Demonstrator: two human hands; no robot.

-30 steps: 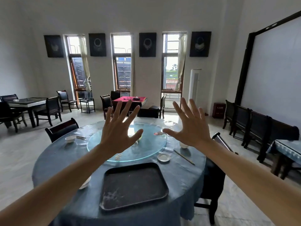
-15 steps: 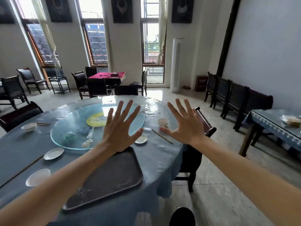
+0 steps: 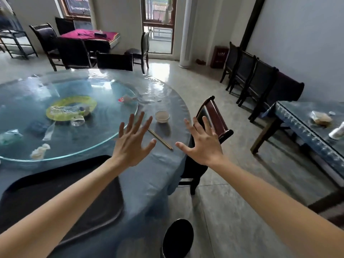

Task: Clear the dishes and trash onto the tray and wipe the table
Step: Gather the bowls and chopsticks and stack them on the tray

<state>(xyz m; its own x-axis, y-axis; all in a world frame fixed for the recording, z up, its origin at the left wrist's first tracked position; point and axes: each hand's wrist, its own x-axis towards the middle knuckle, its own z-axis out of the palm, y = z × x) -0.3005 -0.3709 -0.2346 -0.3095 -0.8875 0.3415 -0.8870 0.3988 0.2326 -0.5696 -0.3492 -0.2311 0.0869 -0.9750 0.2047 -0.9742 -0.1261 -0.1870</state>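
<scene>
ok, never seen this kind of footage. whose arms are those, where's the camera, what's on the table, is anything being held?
There is no machine here: a person wears one wide-angle camera on the head, looking forward and down, so the two bare arms reaching in from the bottom are their own. The left hand and the right hand are both spread open in the air and hold nothing.

Below them is a round table under a blue cloth. On it lie a dark tray, empty as far as it shows, a glass turntable carrying wrappers and a crumpled tissue, a small bowl and chopsticks. A dark chair stands at the table's edge, by the right hand.
</scene>
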